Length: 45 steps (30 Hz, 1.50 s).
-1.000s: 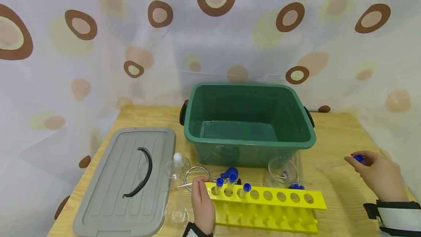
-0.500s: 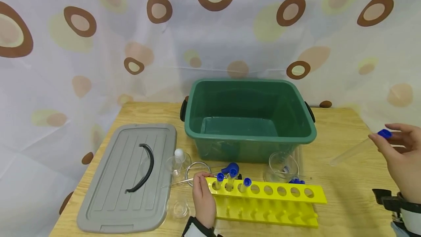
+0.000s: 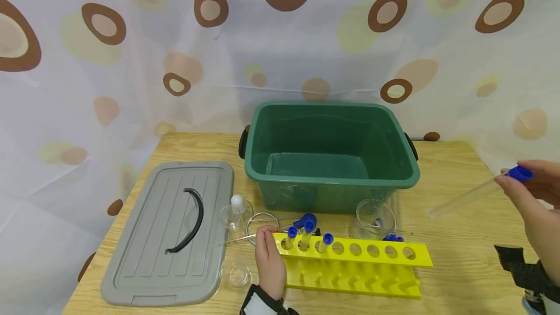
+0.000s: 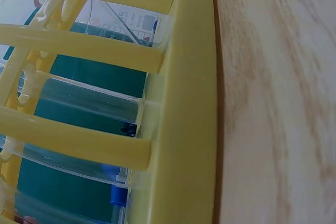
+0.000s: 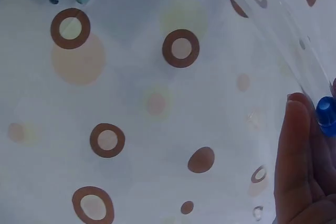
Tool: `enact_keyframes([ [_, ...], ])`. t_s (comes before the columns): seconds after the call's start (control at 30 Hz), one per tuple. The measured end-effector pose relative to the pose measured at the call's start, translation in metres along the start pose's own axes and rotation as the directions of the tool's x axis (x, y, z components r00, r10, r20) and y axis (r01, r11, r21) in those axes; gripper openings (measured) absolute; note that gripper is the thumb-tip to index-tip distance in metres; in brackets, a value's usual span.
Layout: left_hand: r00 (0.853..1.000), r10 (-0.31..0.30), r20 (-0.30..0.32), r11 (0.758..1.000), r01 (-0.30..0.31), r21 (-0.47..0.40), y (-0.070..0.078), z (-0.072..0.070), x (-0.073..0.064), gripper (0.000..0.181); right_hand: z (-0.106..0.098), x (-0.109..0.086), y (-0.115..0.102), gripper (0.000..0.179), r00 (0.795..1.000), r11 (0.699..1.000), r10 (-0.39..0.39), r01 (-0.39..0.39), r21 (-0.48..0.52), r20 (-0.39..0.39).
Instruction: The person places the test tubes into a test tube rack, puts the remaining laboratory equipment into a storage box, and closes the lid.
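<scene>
A clear test tube (image 3: 465, 197) with a blue cap (image 3: 520, 173) is pinched near its cap by my right hand (image 3: 535, 198), above the table's right side. Its free end points left and slightly down. My left hand (image 3: 271, 266) grips the left end of a yellow test tube rack (image 3: 350, 252). Three blue-capped tubes (image 3: 325, 242) stand in the rack's left holes, and the holes to their right hold none. The left wrist view shows the rack's yellow pegs (image 4: 79, 145) and clear tubes (image 4: 89, 98) close up. In the right wrist view the tube (image 5: 286, 30) extends up from the fingers.
Behind the rack stands a green bin (image 3: 332, 193) with nothing visible inside. A grey lid (image 3: 170, 232) with a black handle lies at left. Between them are clear beakers (image 3: 230, 215), a metal ring (image 3: 262, 215) and a blue-ended item (image 3: 305, 220). A clear beaker (image 3: 376, 218) stands before the bin.
My right hand has moved right and up with the test tube, lifting it off the table. The left hand stays on the rack. The view has tilted slightly.
</scene>
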State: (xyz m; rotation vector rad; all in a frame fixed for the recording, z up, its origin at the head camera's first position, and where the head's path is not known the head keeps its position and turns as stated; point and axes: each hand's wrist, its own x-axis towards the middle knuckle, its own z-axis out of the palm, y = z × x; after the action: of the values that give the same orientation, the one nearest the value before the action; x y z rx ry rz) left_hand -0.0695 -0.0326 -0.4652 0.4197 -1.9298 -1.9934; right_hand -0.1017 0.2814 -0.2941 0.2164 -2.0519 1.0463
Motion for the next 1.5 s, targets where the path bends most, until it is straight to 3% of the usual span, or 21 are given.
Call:
enact_keyframes([
  [0.13, 1.0, -0.008, 0.0, 1.0, 0.008, 0.002, 0.0, 0.0, 0.0, 0.029, 0.005, -0.003, -0.012, 0.027, 0.998, 0.996, -0.031, 0.028, 0.08, 0.046],
  [0.27, 1.0, -0.023, -0.003, 1.0, 0.023, 0.0, 0.001, 0.0, 0.0, 0.028, 0.016, -0.01, -0.03, 0.028, 0.989, 1.0, -0.007, 0.004, 0.022, 0.148],
  [0.37, 1.0, -0.026, -0.006, 1.0, 0.026, 0.001, 0.001, 0.0, 0.0, 0.028, 0.028, -0.016, -0.043, 0.028, 0.973, 0.998, -0.045, 0.051, -0.022, 0.228],
  [0.53, 0.999, -0.031, -0.009, 0.999, 0.031, 0.006, 0.001, 0.0, 0.0, 0.028, 0.051, -0.025, -0.052, 0.026, 0.938, 0.984, -0.177, 0.169, 0.054, 0.299],
  [0.73, 0.999, -0.034, -0.013, 0.999, 0.034, 0.007, 0.001, 0.001, 0.0, 0.027, 0.072, -0.033, -0.058, 0.028, 0.897, 0.973, -0.229, 0.211, 0.09, 0.378],
  [0.97, 1.0, -0.023, -0.011, 1.0, 0.023, 0.01, 0.002, 0.001, 0.0, 0.028, 0.086, -0.041, -0.064, 0.039, 0.86, 0.972, -0.234, 0.21, 0.105, 0.453],
  [1.5, 1.0, -0.03, -0.009, 1.0, 0.03, -0.003, 0.001, 0.0, 0.001, 0.027, 0.103, -0.056, -0.061, 0.029, 0.789, 0.98, -0.19, 0.191, 0.06, 0.584],
])
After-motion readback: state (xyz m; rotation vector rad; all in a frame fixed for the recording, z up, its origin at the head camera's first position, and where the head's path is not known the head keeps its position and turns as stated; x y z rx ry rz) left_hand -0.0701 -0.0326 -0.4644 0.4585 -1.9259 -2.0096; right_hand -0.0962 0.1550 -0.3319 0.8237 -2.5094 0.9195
